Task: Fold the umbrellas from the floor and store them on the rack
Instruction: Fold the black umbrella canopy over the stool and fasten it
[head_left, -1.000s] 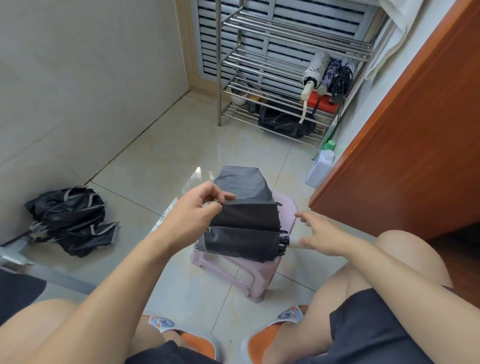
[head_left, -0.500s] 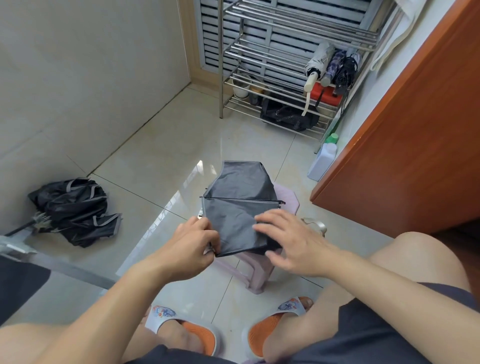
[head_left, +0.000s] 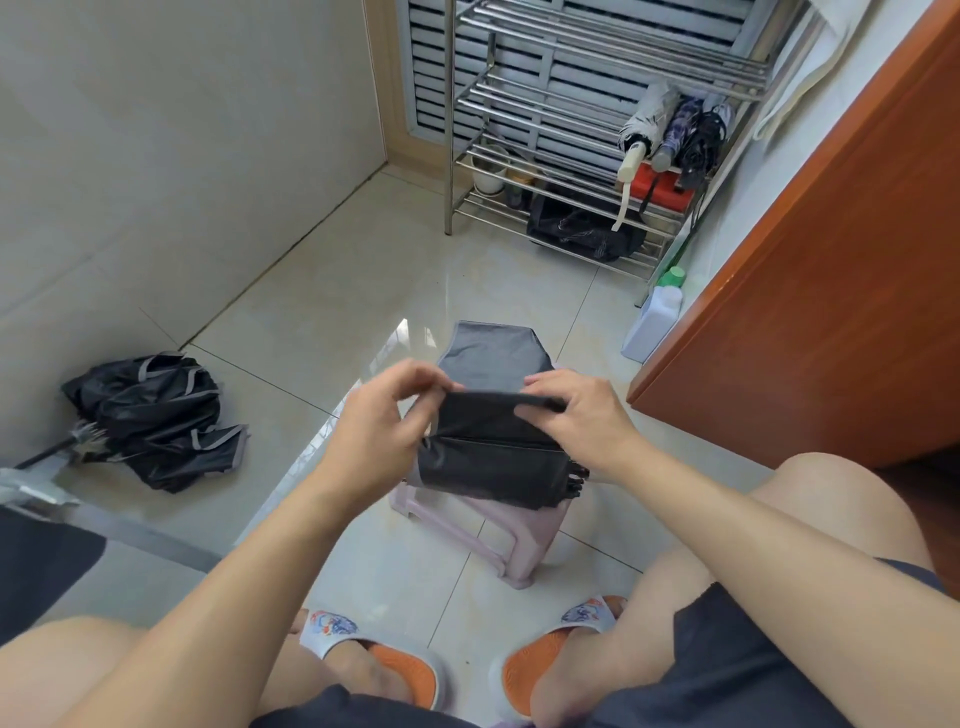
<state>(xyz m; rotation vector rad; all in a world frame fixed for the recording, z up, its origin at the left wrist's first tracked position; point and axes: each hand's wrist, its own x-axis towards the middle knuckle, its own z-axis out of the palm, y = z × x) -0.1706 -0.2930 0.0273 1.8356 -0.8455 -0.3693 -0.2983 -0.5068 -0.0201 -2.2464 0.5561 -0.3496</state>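
Left hand (head_left: 382, 421): raised ahead of the knees, fingers curled, thumb and fingertips pinching the left end of a fabric fold of the umbrella (head_left: 493, 447). Forearm bare, running down and left toward the lower edge.
Right hand (head_left: 574, 415): level with the left hand, just right of it, fingers bent over the same fold's right end, thumb underneath. Forearm bare, running down and right.
Both knees bent, flanking the arms.

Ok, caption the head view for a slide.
Both hands, left hand and right hand, pinch a black umbrella panel over a pink stool.
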